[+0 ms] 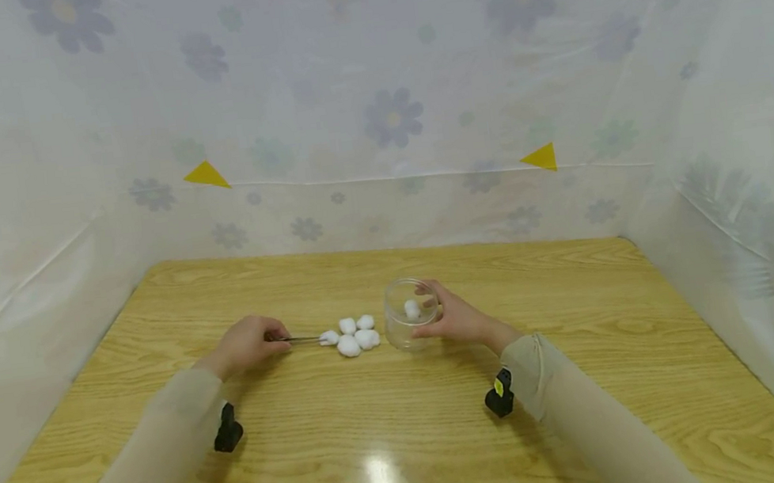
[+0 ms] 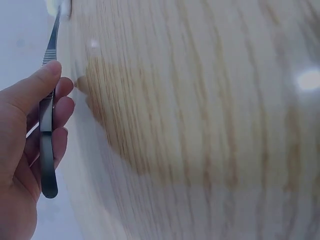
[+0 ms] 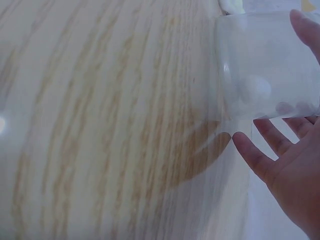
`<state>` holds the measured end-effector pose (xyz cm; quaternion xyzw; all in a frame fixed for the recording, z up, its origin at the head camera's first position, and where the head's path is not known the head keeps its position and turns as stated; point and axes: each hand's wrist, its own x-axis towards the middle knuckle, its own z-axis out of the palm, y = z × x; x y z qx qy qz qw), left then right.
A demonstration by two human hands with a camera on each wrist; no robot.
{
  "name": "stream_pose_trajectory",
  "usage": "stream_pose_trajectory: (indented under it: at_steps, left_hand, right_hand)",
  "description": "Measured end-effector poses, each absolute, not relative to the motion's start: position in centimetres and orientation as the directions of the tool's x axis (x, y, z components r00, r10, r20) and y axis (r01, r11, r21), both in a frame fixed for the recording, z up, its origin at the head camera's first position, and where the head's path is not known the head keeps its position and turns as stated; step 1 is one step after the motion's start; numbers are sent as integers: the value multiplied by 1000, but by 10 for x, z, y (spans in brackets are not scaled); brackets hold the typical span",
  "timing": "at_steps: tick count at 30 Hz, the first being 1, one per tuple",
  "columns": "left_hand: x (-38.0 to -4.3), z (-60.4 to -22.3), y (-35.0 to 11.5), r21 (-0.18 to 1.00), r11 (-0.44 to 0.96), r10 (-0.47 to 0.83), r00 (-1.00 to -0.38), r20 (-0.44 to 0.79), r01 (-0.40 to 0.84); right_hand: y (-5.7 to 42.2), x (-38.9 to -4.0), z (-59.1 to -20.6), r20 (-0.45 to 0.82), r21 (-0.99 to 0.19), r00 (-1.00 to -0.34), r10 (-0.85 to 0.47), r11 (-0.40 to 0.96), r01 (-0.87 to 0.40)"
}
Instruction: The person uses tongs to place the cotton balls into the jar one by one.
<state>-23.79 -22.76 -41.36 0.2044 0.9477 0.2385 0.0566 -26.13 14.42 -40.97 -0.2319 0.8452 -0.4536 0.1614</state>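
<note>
My left hand [image 1: 250, 343] pinches metal tweezers [image 2: 46, 150] between thumb and fingers, their tips pointing right. At those tips is a white cotton ball [image 1: 329, 338], the leftmost of a small cluster. Several more cotton balls [image 1: 349, 346] lie close together on the table just right of it. My right hand [image 1: 463, 318] grips a clear, round jar [image 1: 401, 339] from its right side, thumb in front and fingers behind. The jar stands upright beside the cluster, and one cotton ball [image 1: 412, 309] shows through its wall. In the right wrist view the jar [image 3: 270, 55] fills the upper right corner.
The wood-grain table [image 1: 371, 418] stretches out on all sides of the hands. Flowered plastic sheeting [image 1: 344, 119] encloses it at the back, left and right, with yellow triangles [image 1: 207, 175] stuck on the sheeting. Small black cameras [image 1: 226, 429] sit at both wrists.
</note>
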Motion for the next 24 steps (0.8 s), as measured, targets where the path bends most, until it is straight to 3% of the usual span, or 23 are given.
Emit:
stream_pose_trajectory:
  at_steps: [24]
  left_hand:
    - [-235,-398,-230,599,743,378,-926,-4,301]
  right_hand:
    - [139,-246,-384,-90,-848,-832,-547,480,-224]
